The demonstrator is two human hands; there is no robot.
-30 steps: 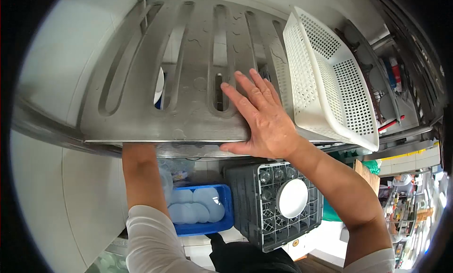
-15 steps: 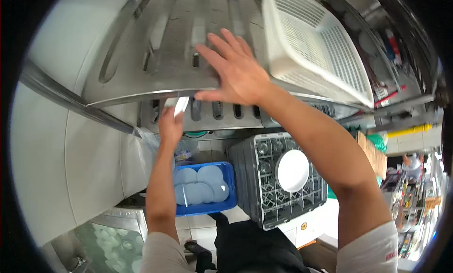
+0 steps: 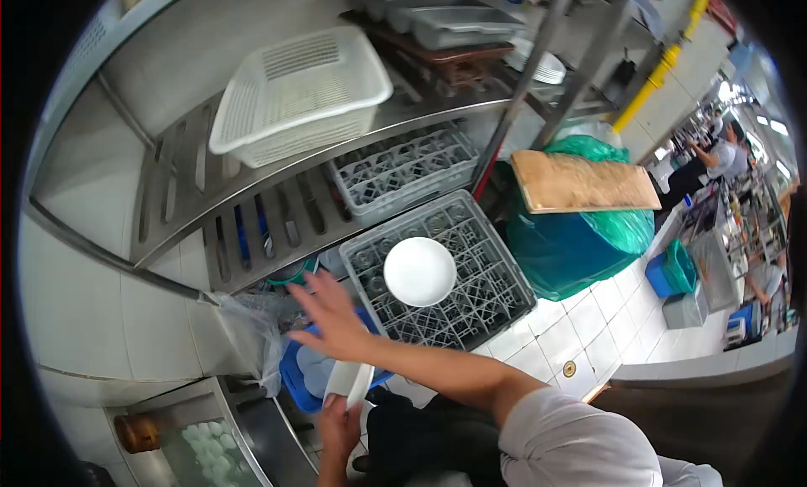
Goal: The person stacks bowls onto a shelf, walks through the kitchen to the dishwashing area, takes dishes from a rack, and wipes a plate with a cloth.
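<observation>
My left hand point(image 3: 339, 424) is closed around the lower end of a white dish point(image 3: 350, 381), which is tilted and seen nearly edge-on. Just above it, my right hand point(image 3: 329, 320) has its fingers spread and holds nothing; its wrist passes over the top of the dish. Beneath both hands is a blue tub point(image 3: 296, 384) with grey-looking round plates point(image 3: 316, 371) in it, partly covered by my arm and the dish. A round white bowl point(image 3: 419, 272) rests on a grey glass rack point(image 3: 496, 272) to the right of my hands.
A white perforated basket point(image 3: 298, 92) stands on the slotted metal shelf point(image 3: 181, 180). Below it sits another glass rack point(image 3: 408, 172). A wooden board point(image 3: 586, 182) lies across a green-bagged bin point(image 3: 551, 256). At lower left, a sink point(image 3: 220, 394) holds water and pale items. Several people work far right.
My view has swung right. Both hands have come down from the metal shelf to above the blue tub, the left still gripping the white dish. My right hand remains spread.
</observation>
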